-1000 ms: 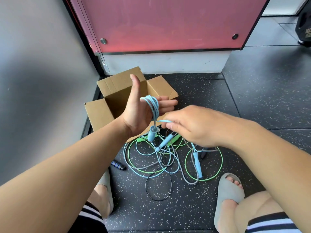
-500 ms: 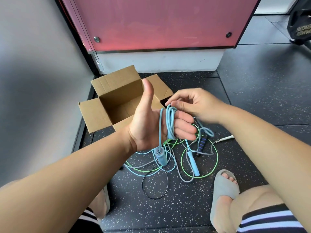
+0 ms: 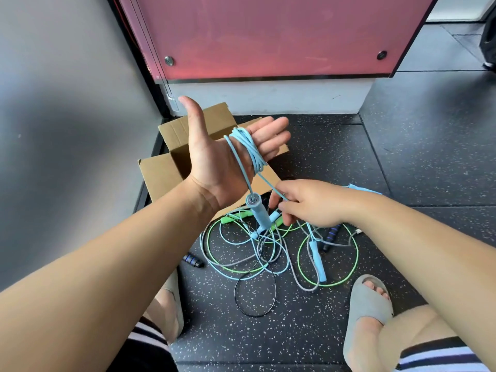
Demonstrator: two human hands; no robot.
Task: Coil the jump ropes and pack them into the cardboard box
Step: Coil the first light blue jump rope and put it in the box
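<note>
1. Left hand (image 3: 214,167) was raised palm-up in front of the cardboard box (image 3: 162,173), fingers straight, thumb out. It gripped nothing.
2. Light blue jump rope (image 3: 248,149) sat in several turns round those four fingers. One blue handle (image 3: 259,212) dangled from the coil below the palm.
3. Right hand (image 3: 314,204) was low, just beside that handle, fingers pinching the free strand that ran down from the coil.
4. Box stood open on the floor (image 3: 402,162), partly behind the left hand. Its inside was mostly hidden, contents could not be told.
5. Green rope (image 3: 357,255), black rope (image 3: 255,316) and a grey one lay tangled on the floor between the feet, with more light blue cord and handles among them.
6. Judged step: mid-coil on the blue rope, no rope seen packed.
7. Risks:
   - Straight fingers hold the turns only by strand tension, so slack from the right hand could let loops slide off the fingertips.
   - The trailing strand looked to run into the tangle, so a pull could snag or drag the other ropes.
   - The swinging handle could catch the strand.
</note>
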